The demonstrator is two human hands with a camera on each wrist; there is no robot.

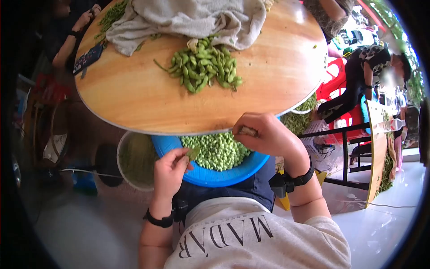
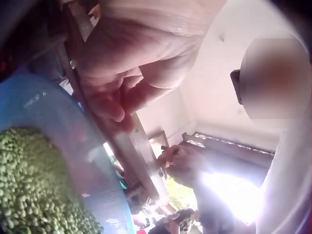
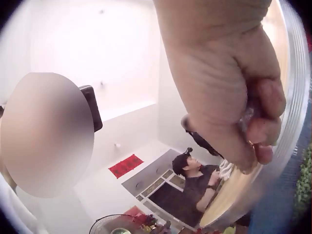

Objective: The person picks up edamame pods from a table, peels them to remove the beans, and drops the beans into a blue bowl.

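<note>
In the head view my left hand [image 1: 168,172] pinches a green soybean pod [image 1: 193,154] between thumb and fingertips, over the left rim of a blue basin [image 1: 215,178]. Shelled green beans [image 1: 217,152] cover the basin's bottom. My right hand [image 1: 264,132] is at the table's near edge, above the basin's right side, its fingers curled. A pale, brown-edged patch [image 1: 247,131] shows at those fingers; I cannot tell whether it is worn or held. A heap of whole soybean pods [image 1: 201,67] lies on the round wooden table [image 1: 134,96].
A crumpled pale cloth [image 1: 188,22] lies on the table beyond the pods, with a dark phone-like slab [image 1: 88,58] at the left edge. A bucket [image 1: 123,157] stands left of the basin. Other people sit around, one with a wrist strap at far left. A second table [image 1: 372,157] stands right.
</note>
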